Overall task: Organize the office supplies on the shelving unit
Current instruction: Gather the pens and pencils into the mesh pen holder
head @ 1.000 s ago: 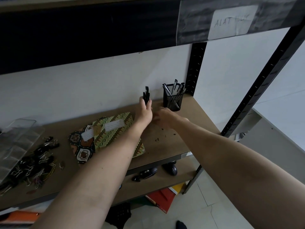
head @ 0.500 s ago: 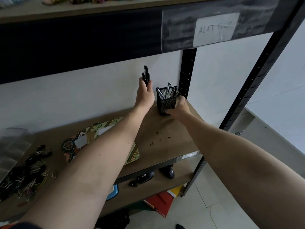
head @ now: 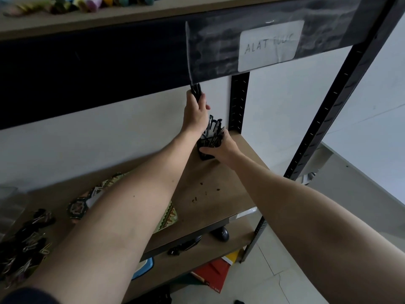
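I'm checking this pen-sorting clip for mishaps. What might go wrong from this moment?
The left hand holds its pens right under the upper shelf beam; they may knock against it. The mesh pen cup, gripped by the right hand, already looks full, so the new pens may jam or tip it.

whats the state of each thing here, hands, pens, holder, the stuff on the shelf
left hand: raised, gripping a bunch of pens
bunch of pens: upright, held above the holder
right hand: gripping the pen holder
pen holder: on the shelf, holding pens
binder clips: loose pile
patterned pouch: lying flat
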A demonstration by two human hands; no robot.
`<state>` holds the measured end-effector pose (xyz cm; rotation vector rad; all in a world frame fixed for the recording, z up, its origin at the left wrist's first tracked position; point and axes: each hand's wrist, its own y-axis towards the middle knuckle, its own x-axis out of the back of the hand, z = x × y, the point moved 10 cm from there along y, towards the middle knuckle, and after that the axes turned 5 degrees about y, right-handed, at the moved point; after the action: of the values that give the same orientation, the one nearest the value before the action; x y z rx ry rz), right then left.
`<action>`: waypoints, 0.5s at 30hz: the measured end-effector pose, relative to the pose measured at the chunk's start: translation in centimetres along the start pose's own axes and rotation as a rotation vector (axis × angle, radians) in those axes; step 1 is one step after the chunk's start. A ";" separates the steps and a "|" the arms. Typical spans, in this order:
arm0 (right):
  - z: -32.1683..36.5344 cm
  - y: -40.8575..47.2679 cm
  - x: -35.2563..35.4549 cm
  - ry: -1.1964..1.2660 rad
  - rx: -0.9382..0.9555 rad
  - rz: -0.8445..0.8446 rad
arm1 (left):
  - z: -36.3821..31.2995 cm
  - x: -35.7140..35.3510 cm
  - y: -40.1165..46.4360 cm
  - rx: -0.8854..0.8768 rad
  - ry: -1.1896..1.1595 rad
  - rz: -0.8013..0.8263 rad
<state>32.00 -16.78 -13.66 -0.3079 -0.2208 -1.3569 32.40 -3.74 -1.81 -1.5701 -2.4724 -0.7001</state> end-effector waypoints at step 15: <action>-0.2 -0.2 0.0 -0.032 0.000 0.016 | 3.5 -0.8 -2.3 0.035 0.419 -0.019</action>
<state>31.83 -16.84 -13.84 -0.3312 -0.2449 -1.3369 31.17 -3.59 -5.92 -1.2352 -2.1793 -0.8802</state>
